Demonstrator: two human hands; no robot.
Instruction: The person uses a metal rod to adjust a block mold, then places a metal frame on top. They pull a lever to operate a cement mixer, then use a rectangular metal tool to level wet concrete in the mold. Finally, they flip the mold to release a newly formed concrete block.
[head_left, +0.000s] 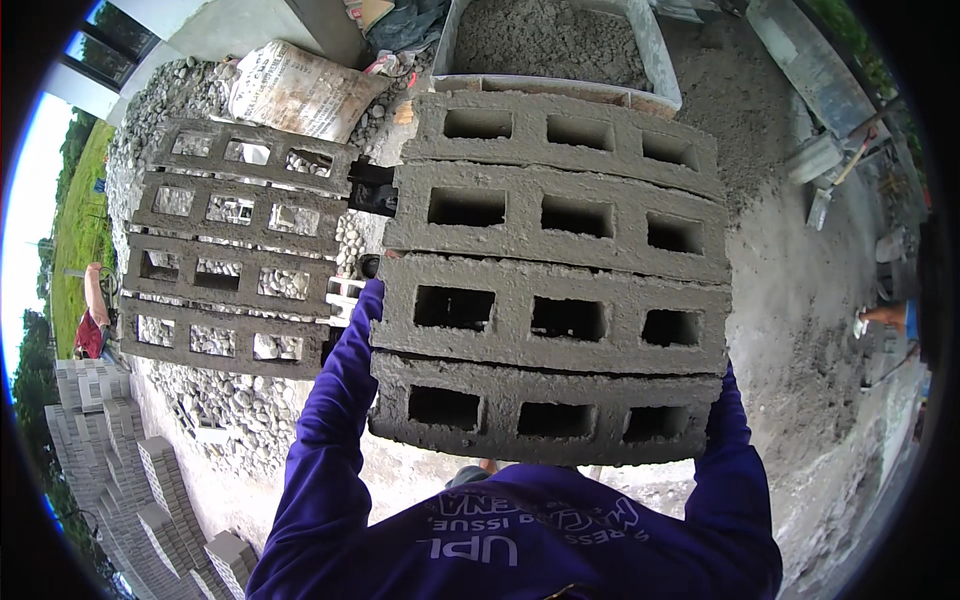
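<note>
Several wet-looking grey concrete hollow blocks [555,272], each with three rectangular holes, lie side by side in front of my chest. My purple left sleeve [335,400] reaches up along their left edge, and my right sleeve [735,440] along their right edge. Both hands are hidden by the blocks, so neither their grip nor the blocks' underside shows. To the left, a second group of darker hollow blocks [235,222] sits in rows, with pebbles showing through the holes. A dark part [374,188] shows between the two groups.
A trough [668,60] of grey mix stands beyond the blocks, with a stained sack [300,92] left of it. Pebbles [240,410] cover the left ground. Stacked blocks [150,490] stand lower left. A shovel [825,195] is at right. Other people's arms [95,295] show at both edges.
</note>
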